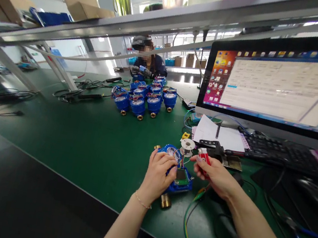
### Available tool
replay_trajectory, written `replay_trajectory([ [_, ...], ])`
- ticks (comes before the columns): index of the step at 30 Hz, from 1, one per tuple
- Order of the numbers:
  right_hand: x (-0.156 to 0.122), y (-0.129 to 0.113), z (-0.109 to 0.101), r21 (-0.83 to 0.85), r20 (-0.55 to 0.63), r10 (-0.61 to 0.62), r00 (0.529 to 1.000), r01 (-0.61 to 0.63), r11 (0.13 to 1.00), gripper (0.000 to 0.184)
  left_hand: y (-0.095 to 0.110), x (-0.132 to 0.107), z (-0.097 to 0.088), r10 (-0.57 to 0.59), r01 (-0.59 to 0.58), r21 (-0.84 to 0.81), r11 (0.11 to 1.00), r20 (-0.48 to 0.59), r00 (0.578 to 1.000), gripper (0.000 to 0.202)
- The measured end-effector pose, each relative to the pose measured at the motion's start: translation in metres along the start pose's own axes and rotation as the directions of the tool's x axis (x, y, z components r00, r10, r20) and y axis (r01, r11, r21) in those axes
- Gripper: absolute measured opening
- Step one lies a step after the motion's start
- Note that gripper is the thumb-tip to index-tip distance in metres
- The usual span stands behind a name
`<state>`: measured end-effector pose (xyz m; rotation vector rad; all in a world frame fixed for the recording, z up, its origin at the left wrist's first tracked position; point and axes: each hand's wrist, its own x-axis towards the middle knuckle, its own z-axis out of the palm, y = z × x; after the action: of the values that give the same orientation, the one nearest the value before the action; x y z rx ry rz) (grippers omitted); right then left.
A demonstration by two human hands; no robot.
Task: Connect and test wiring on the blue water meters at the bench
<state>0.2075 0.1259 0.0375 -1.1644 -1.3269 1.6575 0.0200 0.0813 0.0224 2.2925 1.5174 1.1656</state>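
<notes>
A blue water meter [180, 179] with brass fittings lies on the green mat in front of me, its cover off and coloured wires showing. My left hand [157, 176] rests on top of it, fingers curled around its left side. My right hand [215, 175] is closed on a small red and white tool [204, 156], held just right of the meter's wires. A small spool of solder wire [187, 145] stands just behind the meter.
Several more blue meters [144, 98] are grouped farther back on the green table [81, 142]. A monitor [279, 80], keyboard [279, 150] and papers [220, 136] stand at right. Cables lie at left and near my right arm. Another person [149, 62] sits at the far end.
</notes>
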Motion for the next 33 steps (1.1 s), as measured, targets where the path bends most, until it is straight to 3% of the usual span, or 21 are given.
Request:
replay_trajectory([
  [3, 0.000, 0.007, -0.007, -0.059, 0.053, 0.039, 0.998, -0.035, 0.998, 0.060, 0.000, 0.000, 0.001, 0.010, -0.010, -0.008, 1.000, -0.005, 1.000, 0.015],
  [8, 0.003, 0.020, -0.005, -0.061, 0.097, 0.288, 0.953, -0.284, 0.957, 0.065, -0.005, -0.001, 0.002, 0.049, -0.048, -0.041, 0.998, 0.021, 0.999, 0.017],
  [12, 0.008, 0.024, 0.001, -0.033, 0.095, 0.385, 0.918, -0.384, 0.923, 0.064, -0.013, -0.001, 0.001, 0.108, -0.097, -0.134, 0.986, 0.073, 0.992, 0.023],
  [19, 0.013, 0.021, 0.007, -0.043, 0.126, 0.423, 0.897, -0.421, 0.906, 0.058, -0.021, -0.004, 0.003, 0.129, -0.106, -0.250, 0.962, 0.076, 0.989, 0.028],
  [24, 0.015, 0.022, 0.008, -0.053, 0.140, 0.420, 0.897, -0.416, 0.908, 0.055, -0.018, -0.006, 0.004, 0.043, -0.030, -0.350, 0.936, 0.029, 0.999, 0.020],
  [33, 0.018, 0.020, 0.008, -0.073, 0.181, 0.415, 0.892, -0.409, 0.910, 0.053, -0.018, -0.005, 0.003, 0.088, -0.069, -0.334, 0.940, 0.042, 0.995, 0.015],
])
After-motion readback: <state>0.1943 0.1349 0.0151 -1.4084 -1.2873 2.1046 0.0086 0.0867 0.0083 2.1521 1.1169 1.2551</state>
